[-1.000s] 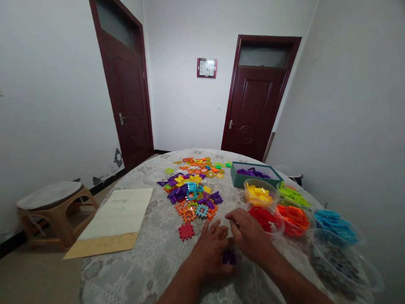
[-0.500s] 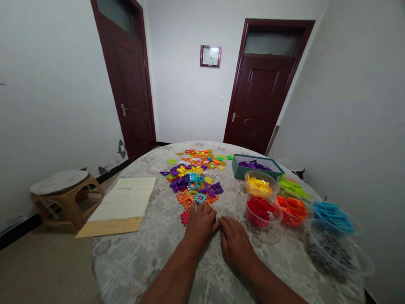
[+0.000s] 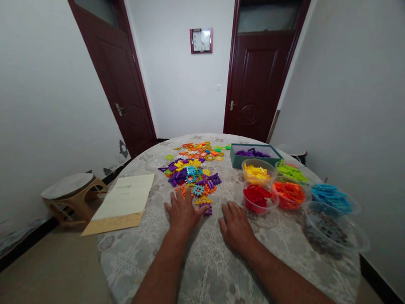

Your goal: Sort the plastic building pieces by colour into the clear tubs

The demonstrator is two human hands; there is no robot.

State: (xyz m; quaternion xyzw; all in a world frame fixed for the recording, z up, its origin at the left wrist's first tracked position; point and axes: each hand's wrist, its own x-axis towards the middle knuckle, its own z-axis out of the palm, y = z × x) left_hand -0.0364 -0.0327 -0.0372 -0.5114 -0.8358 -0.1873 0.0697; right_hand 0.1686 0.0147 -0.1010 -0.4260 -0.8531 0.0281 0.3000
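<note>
My left hand (image 3: 183, 210) is open, palm down, its fingers spread at the near end of a pile of colourful interlocking plastic pieces (image 3: 190, 173). Its fingertips overlap orange pieces (image 3: 208, 188), and its thumb reaches a small purple piece (image 3: 207, 209). A yellow piece (image 3: 203, 200) lies just beyond the thumb, and a blue square piece (image 3: 198, 190) a little farther up. My right hand (image 3: 237, 226) rests palm down on the tablecloth, fingers loosely bent and thumb apart. No piece shows in it, though its palm is hidden. The tub of red pieces (image 3: 258, 196) stands nearest to it.
Clear tubs of yellow (image 3: 256, 172), orange (image 3: 289, 193), green (image 3: 291, 171), blue (image 3: 330, 198) and grey pieces (image 3: 328, 227) stand at the right. Behind them is a green box (image 3: 238, 161) with purple pieces. Paper sheets (image 3: 124, 194) overhang the table's left edge, near a stool (image 3: 71, 196).
My left hand has shifted left and its fingers have spread, uncovering the purple and yellow pieces. My hands have moved apart. The red piece by my left hand is out of sight. The view has tilted down.
</note>
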